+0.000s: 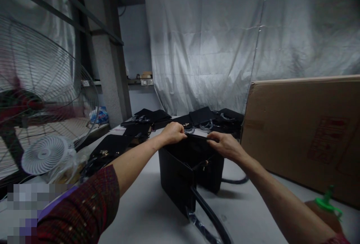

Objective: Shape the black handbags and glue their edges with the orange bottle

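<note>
A black handbag stands upright on the white table in front of me, its top gaping. My left hand pinches the far top rim near its left end. At the right part of that same rim, my right hand grips the edge between thumb and fingers. One tubular handle, partly wrapped in clear plastic, hangs down toward me. The other handle lies out on the table at the right. A small gold-coloured metal fitting shows at the bag's opening. The bag's inside is too dark to make out.
Several more black bags lie across the table's back and left. A large cardboard box stands at right, near a bottle with a green cap. Two fans, a large caged fan and a small white fan, are at left.
</note>
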`<action>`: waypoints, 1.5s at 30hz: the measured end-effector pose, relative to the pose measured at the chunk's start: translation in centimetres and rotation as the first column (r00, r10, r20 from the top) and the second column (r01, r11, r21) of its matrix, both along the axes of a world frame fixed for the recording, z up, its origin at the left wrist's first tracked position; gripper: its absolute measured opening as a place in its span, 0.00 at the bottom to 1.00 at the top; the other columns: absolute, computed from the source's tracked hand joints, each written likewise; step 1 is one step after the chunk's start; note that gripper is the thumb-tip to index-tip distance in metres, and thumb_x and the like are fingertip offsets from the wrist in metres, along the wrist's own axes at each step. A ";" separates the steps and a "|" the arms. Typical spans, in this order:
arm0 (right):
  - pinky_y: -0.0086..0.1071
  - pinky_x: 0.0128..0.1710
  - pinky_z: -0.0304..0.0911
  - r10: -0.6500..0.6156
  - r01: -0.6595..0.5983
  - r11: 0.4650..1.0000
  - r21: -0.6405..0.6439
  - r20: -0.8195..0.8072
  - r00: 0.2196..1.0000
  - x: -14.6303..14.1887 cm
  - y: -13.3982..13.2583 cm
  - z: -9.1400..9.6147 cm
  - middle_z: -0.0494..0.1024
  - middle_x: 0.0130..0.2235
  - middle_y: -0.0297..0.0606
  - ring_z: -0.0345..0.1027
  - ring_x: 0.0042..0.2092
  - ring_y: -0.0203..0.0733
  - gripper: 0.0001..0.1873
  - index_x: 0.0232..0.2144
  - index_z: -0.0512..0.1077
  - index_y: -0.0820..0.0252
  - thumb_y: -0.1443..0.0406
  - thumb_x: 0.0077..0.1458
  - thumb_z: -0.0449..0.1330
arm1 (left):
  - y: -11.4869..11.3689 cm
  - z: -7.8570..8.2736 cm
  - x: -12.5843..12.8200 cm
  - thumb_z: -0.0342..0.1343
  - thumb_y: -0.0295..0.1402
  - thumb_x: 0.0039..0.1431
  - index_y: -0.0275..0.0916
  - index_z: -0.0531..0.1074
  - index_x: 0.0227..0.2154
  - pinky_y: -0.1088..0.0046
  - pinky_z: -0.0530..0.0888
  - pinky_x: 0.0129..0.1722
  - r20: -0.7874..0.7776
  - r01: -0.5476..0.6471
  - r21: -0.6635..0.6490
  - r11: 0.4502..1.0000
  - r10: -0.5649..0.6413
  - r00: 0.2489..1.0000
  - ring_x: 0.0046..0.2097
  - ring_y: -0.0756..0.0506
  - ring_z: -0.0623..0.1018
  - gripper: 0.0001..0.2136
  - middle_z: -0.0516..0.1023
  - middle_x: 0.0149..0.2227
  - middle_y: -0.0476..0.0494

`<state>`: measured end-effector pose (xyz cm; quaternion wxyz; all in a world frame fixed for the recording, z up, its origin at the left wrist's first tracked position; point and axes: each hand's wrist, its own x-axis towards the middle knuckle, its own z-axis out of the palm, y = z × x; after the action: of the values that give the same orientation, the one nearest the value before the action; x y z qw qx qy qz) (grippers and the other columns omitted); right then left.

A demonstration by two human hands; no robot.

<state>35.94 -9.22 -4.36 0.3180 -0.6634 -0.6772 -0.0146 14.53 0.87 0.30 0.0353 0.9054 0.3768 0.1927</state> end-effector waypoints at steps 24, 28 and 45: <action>0.31 0.29 0.54 0.031 0.041 0.987 -0.154 0.433 0.901 -5.3 1.5 3.5 0.80 0.34 0.42 0.73 0.35 0.45 0.15 0.36 0.76 0.54 0.56 0.57 0.52 | -0.5 -0.4 -0.4 0.59 0.36 0.49 0.38 0.77 0.24 0.75 0.64 0.30 0.029 0.081 0.063 0.995 -0.083 0.996 0.31 0.47 0.74 0.08 0.77 0.25 0.46; 0.31 0.30 0.55 0.071 0.011 0.983 -0.185 0.431 0.900 -5.6 1.8 4.2 0.80 0.35 0.40 0.73 0.37 0.45 0.13 0.36 0.77 0.52 0.57 0.56 0.54 | -0.7 -0.3 -0.1 0.61 0.35 0.47 0.37 0.74 0.23 0.76 0.63 0.29 0.072 0.095 0.045 0.994 -0.098 0.993 0.30 0.48 0.73 0.06 0.75 0.24 0.49; 0.29 0.29 0.53 0.046 0.023 0.979 -0.201 0.334 0.941 -1.8 -0.4 4.2 0.78 0.29 0.37 0.70 0.33 0.40 0.11 0.30 0.77 0.55 0.61 0.54 0.55 | -0.3 0.0 -1.3 0.66 0.29 0.40 0.41 0.74 0.34 0.75 0.69 0.40 -0.013 0.269 0.055 0.962 -0.269 0.963 0.42 0.46 0.74 0.15 0.74 0.39 0.49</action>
<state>34.09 -9.58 -0.13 0.1284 -0.6759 -0.7234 -0.0573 13.18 0.57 0.28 0.0344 0.9493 0.2449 0.1941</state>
